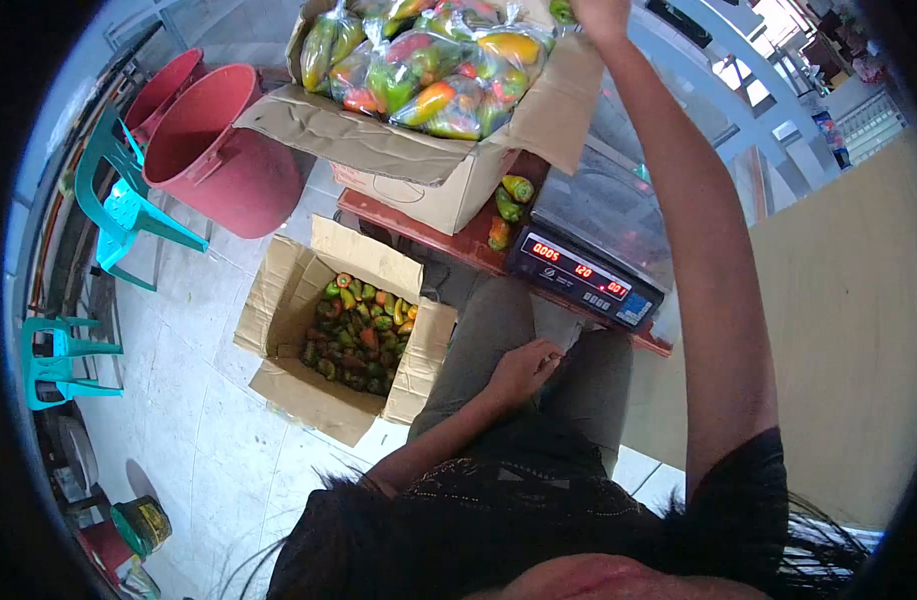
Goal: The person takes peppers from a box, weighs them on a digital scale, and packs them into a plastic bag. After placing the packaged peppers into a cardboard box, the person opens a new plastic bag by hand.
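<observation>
My left hand (526, 372) rests over my lap with its fingers curled together; whether anything is inside them is hidden. My right arm stretches far forward, and my right hand (602, 16) is cut off by the top edge, its fingers out of sight. Close beside it is a green pepper (561, 11). Just left of that hand, an upper cardboard box (428, 192) is heaped with clear plastic bags of peppers (418, 75) in green, orange and red. Below the reaching arm stands a digital scale (588, 275) with lit red figures. Several loose peppers (508, 205) lie between box and scale.
On the tiled floor, an open cardboard box (328, 400) holds many loose peppers (363, 335). Red bins (228, 190) and teal plastic chairs (123, 210) stand to the left. A reddish bench (468, 240) supports the upper box. A tan board (828, 330) fills the right side.
</observation>
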